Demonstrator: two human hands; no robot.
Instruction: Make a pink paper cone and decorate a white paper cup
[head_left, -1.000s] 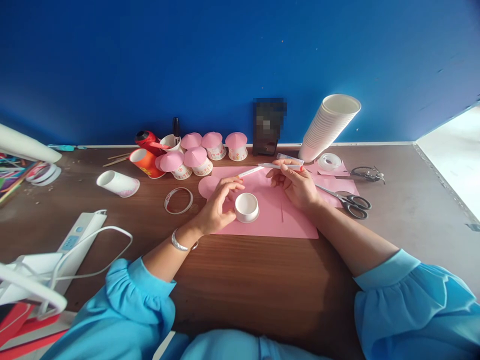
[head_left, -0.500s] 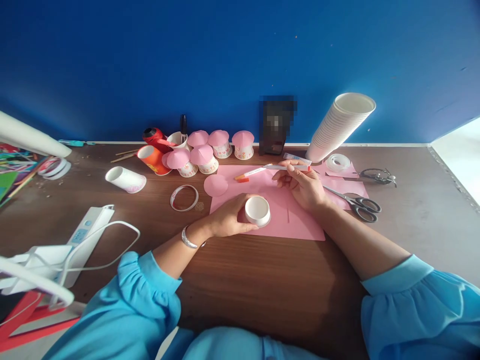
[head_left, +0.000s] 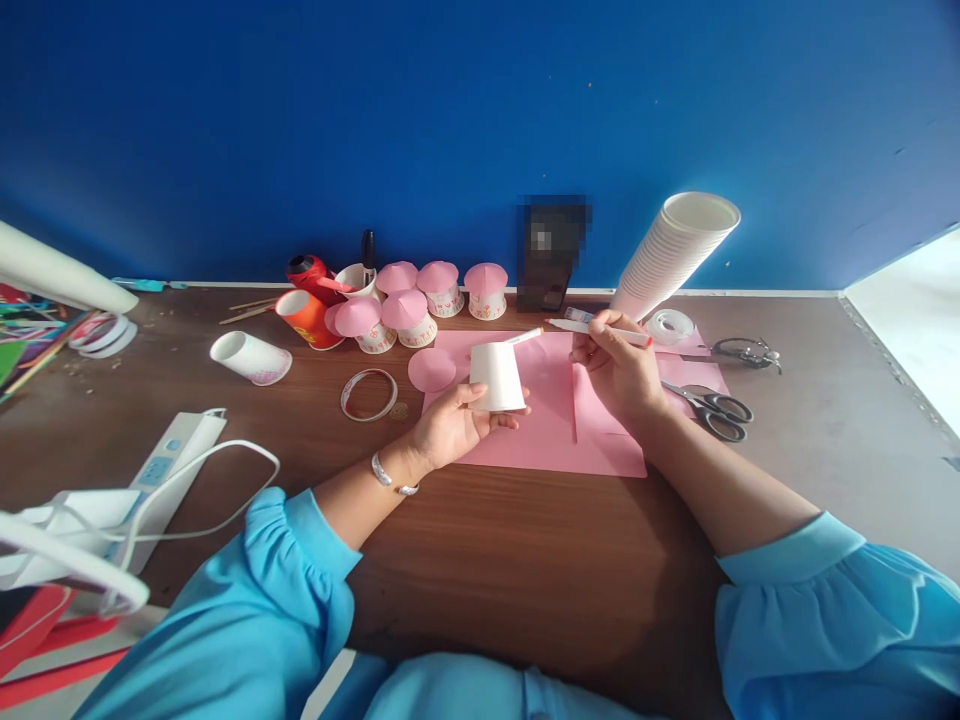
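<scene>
Head view: on the worktop (head_left: 525, 560) lies a pink sheet (head_left: 547, 430); above it are a white paper cup (head_left: 496, 377) and a marker (head_left: 600, 330).
The left hand (head_left: 450, 425) has its grip closed around the lower part of the cup and holds it over the left part of the sheet. The right hand (head_left: 619, 375) pinches the marker, to the right of the cup and a little farther. The marker's long axis runs left to right, and its left end points toward the cup without touching it.

cup stack (head_left: 660, 265), scissors (head_left: 696, 399), pwr strip (head_left: 161, 462)
</scene>
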